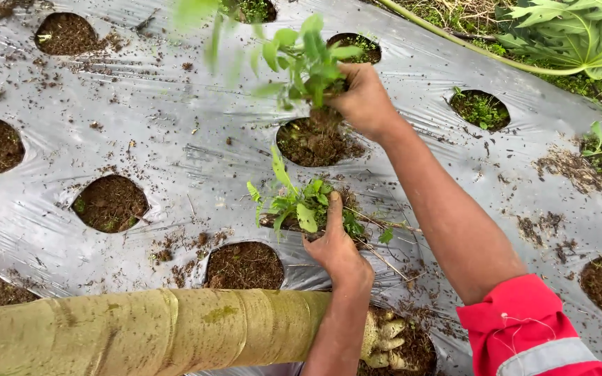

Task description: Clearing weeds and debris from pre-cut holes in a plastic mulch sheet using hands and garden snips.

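My right hand (365, 103), on an arm with a red sleeve, is shut on a clump of green weeds (308, 59) lifted just above a round soil hole (315, 143) in the silver plastic mulch sheet (175, 139). Nearer to me, my left hand (337, 245) grips the base of a second leafy weed clump (299, 203) that grows at the edge of another hole, with thin dry stems beside it. Dark soil clings around both clumps.
A thick yellow-green plant trunk (141, 331) lies across the bottom left, ending in pale knobbly roots (384, 341). Several other soil holes (109, 203) dot the sheet. Large lobed leaves (580, 35) and a long green stalk lie at the top right.
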